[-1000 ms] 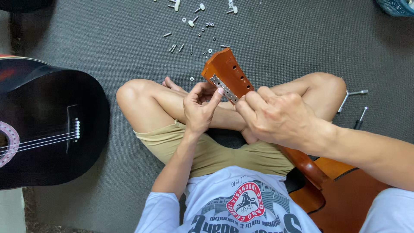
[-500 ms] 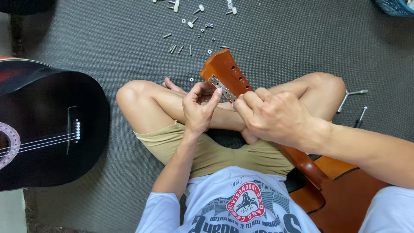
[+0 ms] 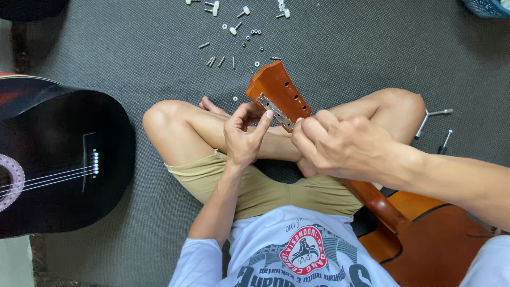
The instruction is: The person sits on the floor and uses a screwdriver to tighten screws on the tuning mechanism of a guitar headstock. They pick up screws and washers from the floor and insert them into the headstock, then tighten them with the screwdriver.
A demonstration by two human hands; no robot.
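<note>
Guitar headstock (image 3: 279, 90), brown and stringless, rests over the person's crossed legs, with a metal tuner plate (image 3: 275, 112) lying along its side edge. Left hand (image 3: 243, 135) presses fingertips against the plate; right hand (image 3: 340, 146) is closed around the neck just below. Tuning pegs (image 3: 234, 29) and screws (image 3: 218, 61) lie loose on the grey carpet (image 3: 345, 42), so most hardware appears unmounted. A black guitar (image 3: 53, 159) lies apart.

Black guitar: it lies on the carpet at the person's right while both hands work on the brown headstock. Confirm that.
Wrong side. The black guitar lies at the person's left, as the head view shows. The left hand and right hand are indeed on the brown headstock.
</note>
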